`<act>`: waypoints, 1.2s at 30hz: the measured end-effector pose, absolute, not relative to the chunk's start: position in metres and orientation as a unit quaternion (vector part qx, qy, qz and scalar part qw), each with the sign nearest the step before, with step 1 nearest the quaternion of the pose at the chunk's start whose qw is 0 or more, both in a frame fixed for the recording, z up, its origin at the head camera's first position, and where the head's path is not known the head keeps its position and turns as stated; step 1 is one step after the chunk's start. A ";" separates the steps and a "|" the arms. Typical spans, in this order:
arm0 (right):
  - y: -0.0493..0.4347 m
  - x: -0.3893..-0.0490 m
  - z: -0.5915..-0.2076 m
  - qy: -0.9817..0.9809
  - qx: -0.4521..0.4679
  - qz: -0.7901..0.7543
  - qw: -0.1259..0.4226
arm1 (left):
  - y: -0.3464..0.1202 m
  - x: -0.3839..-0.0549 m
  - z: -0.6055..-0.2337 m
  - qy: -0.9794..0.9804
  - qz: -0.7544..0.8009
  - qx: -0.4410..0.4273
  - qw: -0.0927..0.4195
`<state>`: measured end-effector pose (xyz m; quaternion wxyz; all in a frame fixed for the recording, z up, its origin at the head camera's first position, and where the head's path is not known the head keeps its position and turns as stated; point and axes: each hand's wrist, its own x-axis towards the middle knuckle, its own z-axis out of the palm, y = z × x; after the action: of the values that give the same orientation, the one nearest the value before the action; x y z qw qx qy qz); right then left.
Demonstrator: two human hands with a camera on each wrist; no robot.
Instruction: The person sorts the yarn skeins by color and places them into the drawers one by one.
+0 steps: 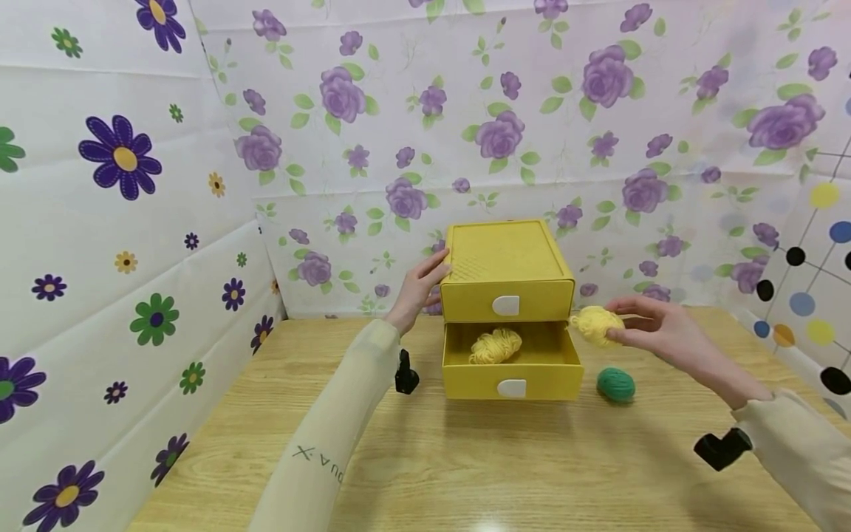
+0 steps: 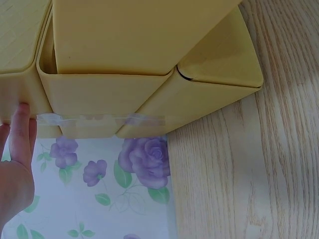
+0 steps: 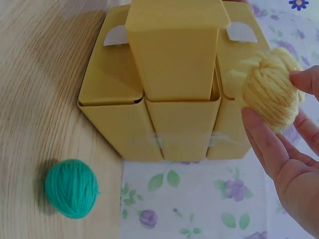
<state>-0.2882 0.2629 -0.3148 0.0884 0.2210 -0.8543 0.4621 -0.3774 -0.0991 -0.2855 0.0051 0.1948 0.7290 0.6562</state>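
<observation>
A yellow drawer cabinet [image 1: 508, 251] stands in the middle, its upper drawer [image 1: 479, 304] closed. The drawer [image 1: 465, 380] beneath is pulled out, with a yellow yarn ball [image 1: 495, 346] lying inside at its left. My left hand [image 1: 420, 287] rests on the cabinet's left side with extended fingers; the left wrist view shows the fingertips [image 2: 22, 112] against the upper section. To the right of the cabinet, my right hand [image 1: 654, 331] pinches another yellow yarn ball [image 3: 271, 89] between thumb and fingers, raised above the table. A green yarn ball [image 1: 616, 385] lies on the table below it.
The cabinet stands on a light wood-grain table [image 1: 425, 458]. Behind it hangs a white sheet [image 1: 412, 118] with purple roses. A daisy-patterned sheet [image 1: 100, 236] lines the left side, and a dotted one [image 1: 818, 258] the right.
</observation>
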 end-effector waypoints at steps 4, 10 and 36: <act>0.256 -0.288 -0.311 -0.844 0.240 0.473 0.077 | -0.099 -0.377 -0.286 0.729 0.655 0.197 0.004; 0.243 -0.292 -0.310 -0.833 0.274 0.476 0.069 | -0.100 -0.376 -0.286 0.730 0.654 0.200 0.004; 0.223 -0.306 -0.313 -0.815 0.334 0.471 0.040 | -0.102 -0.387 -0.292 0.719 0.666 0.199 0.006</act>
<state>-0.3065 0.2235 -0.3130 0.0403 0.3340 -0.8153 0.4714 -0.3867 -0.1016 -0.2924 0.0057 0.1986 0.7189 0.6662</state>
